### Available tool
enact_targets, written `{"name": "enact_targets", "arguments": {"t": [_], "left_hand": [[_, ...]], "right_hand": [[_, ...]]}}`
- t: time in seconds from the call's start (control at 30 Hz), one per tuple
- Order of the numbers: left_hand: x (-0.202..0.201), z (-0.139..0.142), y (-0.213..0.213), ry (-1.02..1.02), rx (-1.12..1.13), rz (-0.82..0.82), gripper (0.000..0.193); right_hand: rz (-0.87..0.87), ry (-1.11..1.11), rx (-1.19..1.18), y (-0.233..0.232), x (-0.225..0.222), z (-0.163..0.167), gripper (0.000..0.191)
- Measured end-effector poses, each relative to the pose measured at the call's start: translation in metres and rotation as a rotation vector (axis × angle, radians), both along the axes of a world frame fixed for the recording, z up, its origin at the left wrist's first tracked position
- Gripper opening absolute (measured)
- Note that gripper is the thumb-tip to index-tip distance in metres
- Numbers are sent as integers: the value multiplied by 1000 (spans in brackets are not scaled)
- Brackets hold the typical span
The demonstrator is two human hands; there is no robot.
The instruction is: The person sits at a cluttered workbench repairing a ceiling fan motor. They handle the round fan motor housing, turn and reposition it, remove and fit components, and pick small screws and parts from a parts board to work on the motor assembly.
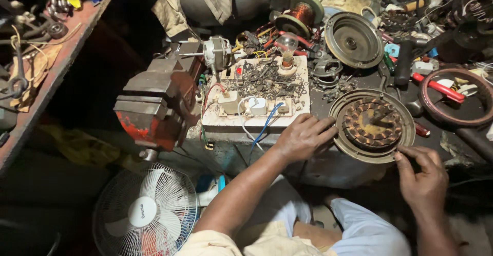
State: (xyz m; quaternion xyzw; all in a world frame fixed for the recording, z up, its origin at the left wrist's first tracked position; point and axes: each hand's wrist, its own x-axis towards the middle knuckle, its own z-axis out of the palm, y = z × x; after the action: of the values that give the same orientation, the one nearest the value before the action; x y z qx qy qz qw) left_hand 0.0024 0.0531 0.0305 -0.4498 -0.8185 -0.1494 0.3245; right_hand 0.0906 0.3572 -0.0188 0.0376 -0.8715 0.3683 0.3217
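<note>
A round metal motor housing (341, 143) with a copper-wound stator (371, 123) inside lies at the workbench's front edge. My left hand (304, 137) rests flat against its left rim, fingers spread and touching the metal. My right hand (422, 180) grips the housing's lower right rim between thumb and fingers. Both forearms reach up from the bottom of the view.
A white test board (215, 120) with a bulb (287, 44), switches and loose screws sits left of the housing. A red bench vise (154, 102) stands further left. A second round cover (353, 39), a copper coil (302, 13), red-handled tools (436, 86) and a ring (429, 106) crowd the bench. A white fan (145, 212) stands on the floor below.
</note>
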Motion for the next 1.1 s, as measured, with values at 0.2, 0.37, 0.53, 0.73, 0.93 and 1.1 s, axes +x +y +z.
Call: {"name": "enact_targets", "arguments": {"t": [0.2,0.37,0.53,0.73,0.93,1.1], "left_hand": [[-1,-1,5,-17,11,-8,38],[-7,0,10,-49,-25,-1,37],[-12,4,9,-112,-85,-22,40],[-26,-5,5,-184,-78,-70,39],[-39,-8,-5,-227,-83,-79,29],[-44,15,-10,-232,-62,-70,28]], "right_hand": [[6,-8,-56,1,-1,-4,15],[1,-29,-95,3,-2,-8,15],[27,-68,-58,16,0,-17,16],[13,-174,103,30,-25,-39,20],[-10,-205,129,26,-73,-40,21],[-34,-234,145,19,-92,-10,23]]}}
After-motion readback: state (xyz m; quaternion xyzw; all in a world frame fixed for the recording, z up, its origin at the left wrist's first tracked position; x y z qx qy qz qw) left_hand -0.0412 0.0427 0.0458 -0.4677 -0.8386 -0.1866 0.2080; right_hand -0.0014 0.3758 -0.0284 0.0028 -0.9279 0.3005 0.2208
